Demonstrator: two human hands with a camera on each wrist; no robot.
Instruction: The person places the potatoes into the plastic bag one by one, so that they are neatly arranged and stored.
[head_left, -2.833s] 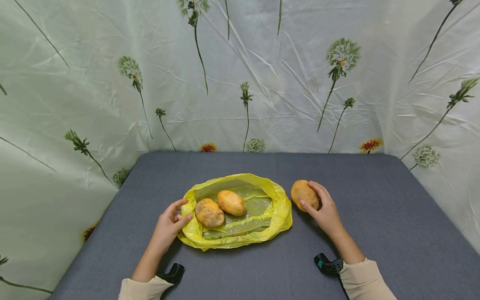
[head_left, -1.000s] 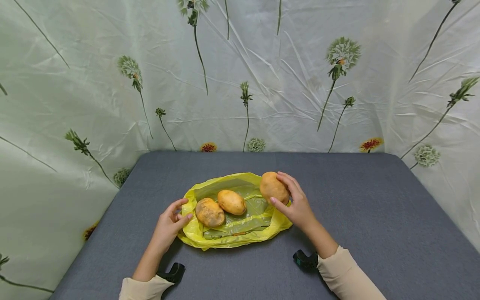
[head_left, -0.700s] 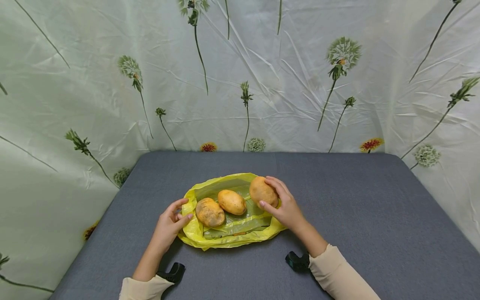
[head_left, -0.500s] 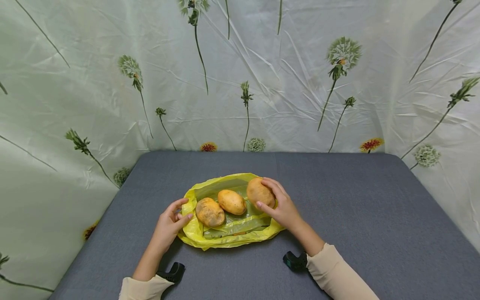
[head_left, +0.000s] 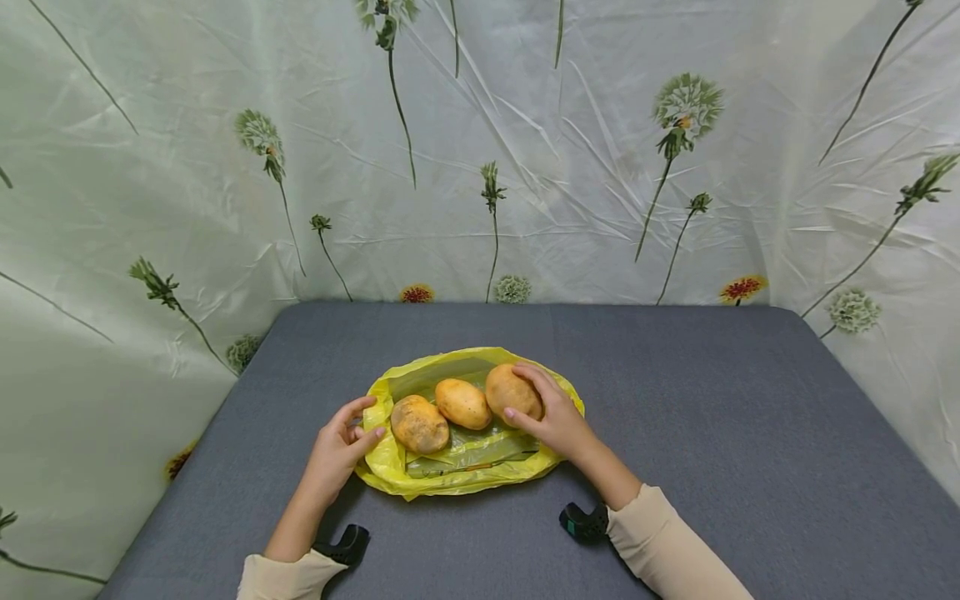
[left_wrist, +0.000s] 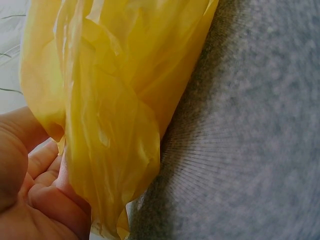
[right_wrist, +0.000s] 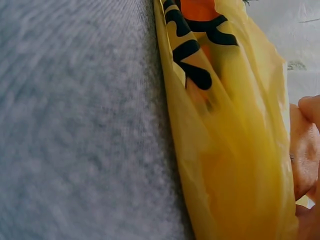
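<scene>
A yellow plastic bag (head_left: 382, 467) lies spread at the middle of the table, its mouth facing up. My left hand (head_left: 337, 446) pinches its left rim between thumb and fingers; in the left wrist view the thin plastic (left_wrist: 115, 125) hangs in folds beside that hand (left_wrist: 30, 195). Inside the bag rest a blotchy potato (head_left: 419, 426) and a smaller smooth potato (head_left: 462, 404). My right hand (head_left: 561, 423) grips a third, larger potato (head_left: 508, 392) within the bag's right part, close against the smaller one. In the right wrist view the bag's wall (right_wrist: 240, 165) partly hides that potato (right_wrist: 303, 150).
Grey cloth covers the table (head_left: 712, 417). Behind and at the sides hangs a pale curtain (head_left: 570, 150) printed with flowers. A black wrist device sits below each hand, the left device (head_left: 345, 546) and the right device (head_left: 585, 523).
The right hand has carried the large potato from the table right of the bag, over the rim, leftward and down into it. The left hand stays on the left rim.
</scene>
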